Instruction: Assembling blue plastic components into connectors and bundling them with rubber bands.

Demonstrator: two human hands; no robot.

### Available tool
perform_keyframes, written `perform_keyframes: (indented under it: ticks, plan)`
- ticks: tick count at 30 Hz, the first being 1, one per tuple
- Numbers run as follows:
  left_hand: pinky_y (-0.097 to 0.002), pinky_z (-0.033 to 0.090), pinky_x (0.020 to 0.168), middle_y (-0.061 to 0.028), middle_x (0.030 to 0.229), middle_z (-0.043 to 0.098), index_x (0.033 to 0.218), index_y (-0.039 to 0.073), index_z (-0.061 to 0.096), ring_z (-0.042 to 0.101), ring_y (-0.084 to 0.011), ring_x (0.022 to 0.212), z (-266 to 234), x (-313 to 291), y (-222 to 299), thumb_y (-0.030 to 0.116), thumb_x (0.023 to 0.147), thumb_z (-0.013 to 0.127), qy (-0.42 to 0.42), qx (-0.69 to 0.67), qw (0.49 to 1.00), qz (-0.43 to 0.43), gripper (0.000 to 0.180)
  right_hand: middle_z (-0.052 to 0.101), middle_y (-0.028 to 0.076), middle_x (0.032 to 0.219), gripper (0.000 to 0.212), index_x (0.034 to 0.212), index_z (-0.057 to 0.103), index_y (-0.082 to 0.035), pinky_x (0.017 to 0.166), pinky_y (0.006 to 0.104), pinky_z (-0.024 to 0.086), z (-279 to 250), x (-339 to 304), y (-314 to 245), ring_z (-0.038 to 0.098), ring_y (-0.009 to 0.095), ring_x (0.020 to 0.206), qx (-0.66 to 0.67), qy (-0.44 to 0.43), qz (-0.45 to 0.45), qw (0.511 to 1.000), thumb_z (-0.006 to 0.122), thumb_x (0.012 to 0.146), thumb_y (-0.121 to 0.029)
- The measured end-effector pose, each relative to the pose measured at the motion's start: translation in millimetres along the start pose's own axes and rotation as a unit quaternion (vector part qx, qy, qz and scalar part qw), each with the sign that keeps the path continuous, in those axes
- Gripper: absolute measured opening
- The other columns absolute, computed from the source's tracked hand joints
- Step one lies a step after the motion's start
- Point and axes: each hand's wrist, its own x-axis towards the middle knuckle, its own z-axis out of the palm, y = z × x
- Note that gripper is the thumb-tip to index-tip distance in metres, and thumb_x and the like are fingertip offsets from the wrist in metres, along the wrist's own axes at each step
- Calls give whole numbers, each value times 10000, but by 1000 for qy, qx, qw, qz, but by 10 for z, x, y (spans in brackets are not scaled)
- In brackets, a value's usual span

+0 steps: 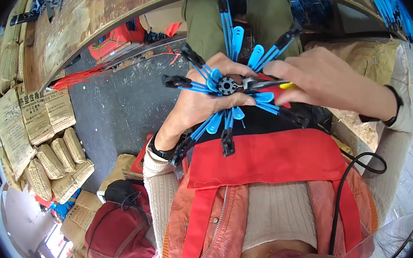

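Note:
My left hand (190,106) is closed around the middle of a blue rack of radiating arms (227,29), its thumb and fingers on either side of a round black slotted hub (228,85). Several blue arms fan outward in all directions, each ending in a black clip (227,144). Short blue paddle-shaped tabs (238,40) stick out between them. My right hand (314,73) grips pliers (261,84) with red and yellow on the handles. Their metal jaws reach the right side of the hub. What lies between the jaw tips is too small to make out.
A wooden bench (88,14) curves across the far side, with blue arms (387,5) piled at its right end. Brown paper sacks (38,119) are stacked at left. A dark red backpack (117,235) is at lower left; a black cable (338,206) hangs over my front.

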Motion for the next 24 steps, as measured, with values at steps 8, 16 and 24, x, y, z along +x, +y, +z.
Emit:
perform_keyframes:
  ticks: [8, 16, 24]
  plan:
    - [-297, 471, 722, -42, 867, 583, 1047, 85, 707, 582, -152, 809, -67, 29, -87, 80, 646, 855, -3, -21, 1000, 8, 427, 581, 112, 713, 443, 1212, 461, -27, 555, 367, 456, -149, 93, -148, 602, 311, 629, 234, -71, 140, 960, 671, 855, -185]
    - [-304, 465, 755, -46, 885, 568, 1062, 85, 702, 580, -176, 825, -237, 21, -219, 79, 665, 841, 34, -45, 998, -34, 421, 565, 133, 674, 354, 1117, 462, 21, 546, 394, 442, -196, 327, 19, 589, 361, 595, 206, -46, 33, 977, 646, 846, -116]
    - [-306, 460, 776, -53, 904, 563, 1083, 87, 694, 578, -179, 857, -350, 36, -394, 122, 703, 829, 47, -94, 994, 15, 405, 570, 156, 687, 353, 1127, 458, 18, 557, 382, 481, -116, 404, -44, 615, 349, 625, 95, 82, 22, 992, 640, 877, -153]
